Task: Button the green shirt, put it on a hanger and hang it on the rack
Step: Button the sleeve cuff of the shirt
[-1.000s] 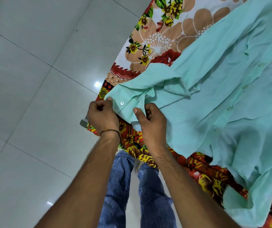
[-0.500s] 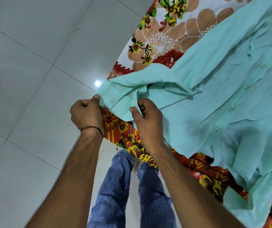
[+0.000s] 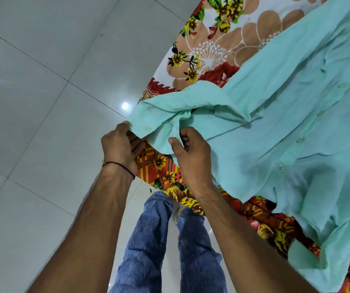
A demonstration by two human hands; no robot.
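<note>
Green shirt (image 3: 275, 127) lies spread over a floral sheet (image 3: 208, 49), filling the frame from centre to 3 o'clock. Grey tiled floor (image 3: 43, 81) lies at 9 o'clock. The left hand (image 3: 121, 146), a dark thread (image 3: 119, 166) at its wrist, pinches the edge of the sleeve cuff (image 3: 146, 121). At its 3 o'clock, the right hand (image 3: 193, 159) grips bunched sleeve cloth. Blue jeans (image 3: 148, 240) show at 6 o'clock.

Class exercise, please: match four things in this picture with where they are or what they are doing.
Column A: 1 left hand; 2 right hand; 3 green shirt; 4 jeans.
Column B: a blue, at the bottom of the view; b pinches the cuff at its corner; c spread over the floral sheet; d grips the bunched sleeve.
Pairs: 1-b; 2-d; 3-c; 4-a.
</note>
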